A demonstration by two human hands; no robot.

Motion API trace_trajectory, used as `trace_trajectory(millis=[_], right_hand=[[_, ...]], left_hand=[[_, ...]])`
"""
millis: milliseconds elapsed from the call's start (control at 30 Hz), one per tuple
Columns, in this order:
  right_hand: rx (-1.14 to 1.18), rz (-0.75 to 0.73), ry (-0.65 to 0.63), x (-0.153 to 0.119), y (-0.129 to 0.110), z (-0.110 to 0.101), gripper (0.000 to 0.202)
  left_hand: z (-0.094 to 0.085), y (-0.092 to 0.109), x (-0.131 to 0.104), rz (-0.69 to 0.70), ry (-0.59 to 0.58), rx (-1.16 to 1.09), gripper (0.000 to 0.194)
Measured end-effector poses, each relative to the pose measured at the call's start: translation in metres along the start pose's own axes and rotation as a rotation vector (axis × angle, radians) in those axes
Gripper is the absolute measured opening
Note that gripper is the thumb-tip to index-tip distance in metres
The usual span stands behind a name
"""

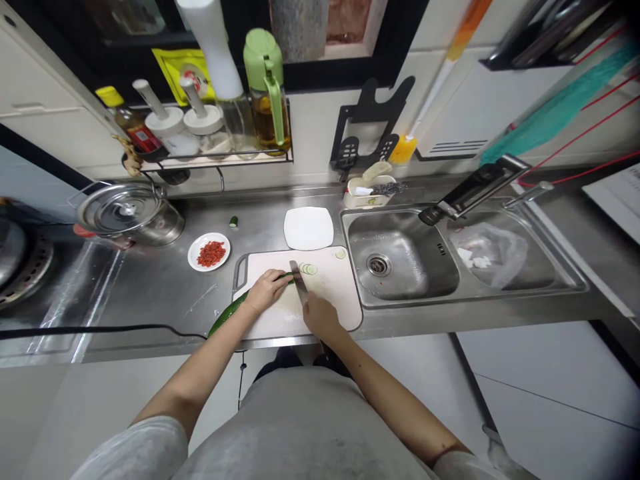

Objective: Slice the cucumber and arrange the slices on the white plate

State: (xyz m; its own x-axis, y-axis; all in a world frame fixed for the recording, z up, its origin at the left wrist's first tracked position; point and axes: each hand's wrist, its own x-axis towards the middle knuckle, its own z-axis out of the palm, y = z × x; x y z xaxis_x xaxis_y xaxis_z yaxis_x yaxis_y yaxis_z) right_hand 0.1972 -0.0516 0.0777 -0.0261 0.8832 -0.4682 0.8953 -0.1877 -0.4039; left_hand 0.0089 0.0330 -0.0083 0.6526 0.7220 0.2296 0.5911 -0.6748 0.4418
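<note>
A long green cucumber point(227, 316) lies across the left part of the white cutting board point(325, 313), its near end past the board's edge. My left hand point(269, 289) is closed over its far part, fingertips close to the blade. In my right hand point(321, 316) is a kitchen knife point(299, 280), its blade at the cucumber's cut end. Several thin cucumber slices point(309, 269) overlap just right of the blade. One more round piece point(341, 253) sits at the board's far right corner. Most of the knife's handle is hidden by my fingers.
Behind the board are a white square plate point(309, 228), a round plate point(194, 257) of chopped red pieces point(211, 253) and a cucumber stub point(233, 221). A steel pot point(167, 223) stands left; a double sink point(405, 287) adjoins right. A black cord point(125, 328) crosses the counter.
</note>
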Motion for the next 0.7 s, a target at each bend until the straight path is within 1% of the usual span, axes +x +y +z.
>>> trace_trajectory(millis=[200,533,700], right_hand=[[0.015,-0.018,-0.004,0.0053,0.0006,0.003,0.027],[0.01,0.009,-0.113,0.0057,-0.0038,-0.0043,0.032],[0.039,0.014,-0.091,0.0078,-0.0039,-0.001,0.033]], left_hand=[[0.0008,-0.0021,0.0005,0.0,0.005,-0.005,0.033],[0.0013,-0.0022,0.0016,0.029,0.046,-0.014,0.033],[0.0022,-0.0027,0.0013,0.033,0.04,0.001,0.033]])
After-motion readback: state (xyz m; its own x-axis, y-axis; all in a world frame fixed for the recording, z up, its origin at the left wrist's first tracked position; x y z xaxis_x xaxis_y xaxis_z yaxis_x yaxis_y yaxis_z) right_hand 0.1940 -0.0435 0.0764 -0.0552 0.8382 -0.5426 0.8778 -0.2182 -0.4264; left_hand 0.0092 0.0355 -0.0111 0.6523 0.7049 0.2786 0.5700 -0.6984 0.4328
